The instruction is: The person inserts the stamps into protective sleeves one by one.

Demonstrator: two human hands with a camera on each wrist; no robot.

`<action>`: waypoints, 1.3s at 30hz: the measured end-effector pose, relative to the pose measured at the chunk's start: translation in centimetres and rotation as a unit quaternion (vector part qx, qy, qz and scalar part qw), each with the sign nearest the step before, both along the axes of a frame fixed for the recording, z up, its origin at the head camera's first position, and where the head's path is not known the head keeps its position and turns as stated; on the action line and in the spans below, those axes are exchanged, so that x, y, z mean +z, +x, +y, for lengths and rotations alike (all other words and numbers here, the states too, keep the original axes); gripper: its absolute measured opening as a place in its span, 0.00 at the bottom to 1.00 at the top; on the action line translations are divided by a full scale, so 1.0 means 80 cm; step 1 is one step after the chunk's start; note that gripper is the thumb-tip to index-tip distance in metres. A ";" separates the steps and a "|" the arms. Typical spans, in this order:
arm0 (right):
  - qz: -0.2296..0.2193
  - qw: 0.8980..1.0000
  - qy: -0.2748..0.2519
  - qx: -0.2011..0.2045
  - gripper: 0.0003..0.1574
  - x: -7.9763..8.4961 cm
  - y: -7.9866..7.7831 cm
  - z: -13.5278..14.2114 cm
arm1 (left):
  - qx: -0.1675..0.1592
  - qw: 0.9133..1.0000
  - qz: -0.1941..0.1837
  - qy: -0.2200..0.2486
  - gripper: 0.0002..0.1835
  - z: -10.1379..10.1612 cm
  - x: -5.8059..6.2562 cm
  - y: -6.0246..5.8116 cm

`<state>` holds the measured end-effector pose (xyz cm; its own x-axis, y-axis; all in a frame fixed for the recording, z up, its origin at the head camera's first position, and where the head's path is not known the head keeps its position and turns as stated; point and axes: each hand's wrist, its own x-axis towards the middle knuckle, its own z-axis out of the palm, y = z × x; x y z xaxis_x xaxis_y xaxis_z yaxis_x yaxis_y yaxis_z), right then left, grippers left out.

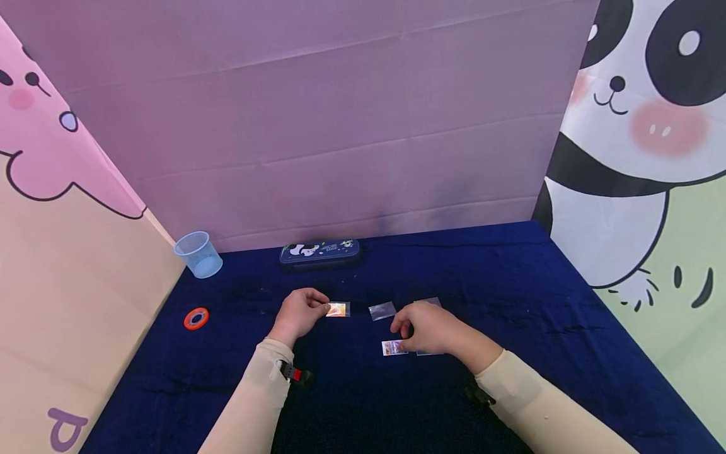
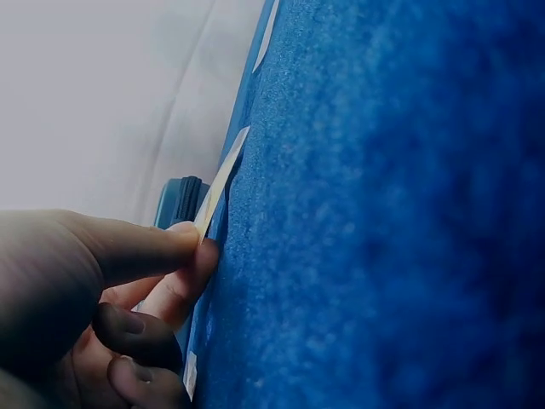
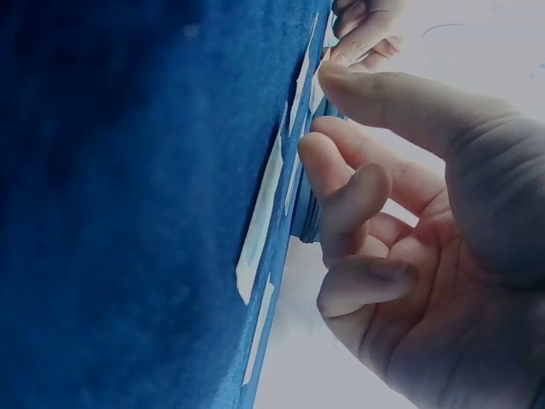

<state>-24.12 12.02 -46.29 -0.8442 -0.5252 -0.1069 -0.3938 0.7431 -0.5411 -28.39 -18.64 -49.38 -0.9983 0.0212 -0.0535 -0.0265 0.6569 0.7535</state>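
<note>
My left hand pinches the left end of a small picture card in a clear sleeve. In the left wrist view the card stands tilted off the cloth between thumb and forefinger. My right hand hovers over another small picture card; its fingers are loosely bent with nothing between them in the right wrist view. Partly hidden under that hand is a further flat piece. A clear plastic sleeve lies between the hands, and a second clear sleeve lies behind the right hand.
Dark blue cloth covers the table. At the back stands a panda pencil case, with a light blue plastic cup at the back left corner. An orange tape roll lies on the left. Fabric walls enclose the back and sides.
</note>
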 end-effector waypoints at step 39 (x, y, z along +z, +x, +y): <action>0.018 0.999 -0.038 0.012 0.08 0.013 -0.009 0.024 | -0.044 0.998 0.031 -0.040 0.07 0.008 0.019 0.007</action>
<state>-24.83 13.98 -45.23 -0.8341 -0.5504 -0.0360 -0.4304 0.6902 -0.5817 -27.85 -18.00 -47.83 -0.9943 0.1066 0.0031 0.0786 0.7125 0.6972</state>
